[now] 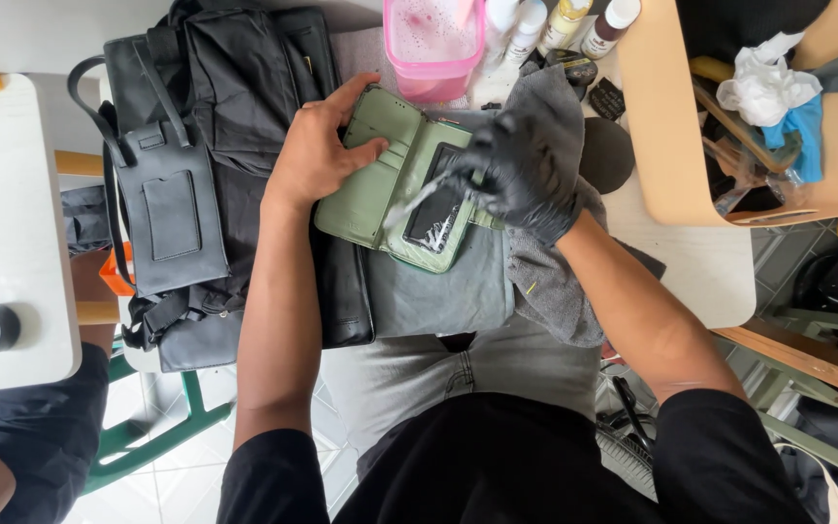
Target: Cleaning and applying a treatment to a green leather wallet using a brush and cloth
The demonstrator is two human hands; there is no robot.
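Green leather, an open wallet case (395,175), lies on a grey cloth (458,281) spread over the person's lap at the surface's edge. The bare left hand (317,146) presses flat on the case's left flap, fingers spread, clasping nothing. The black-gloved right hand (526,165) is clenched around a small brush (419,199) whose bristles touch the case's dark inner panel. Left of the case sits a black bag (206,146), partly under the forearm. Behind the case stand a pink tub (434,49) of foamy liquid and several bottles (555,24).
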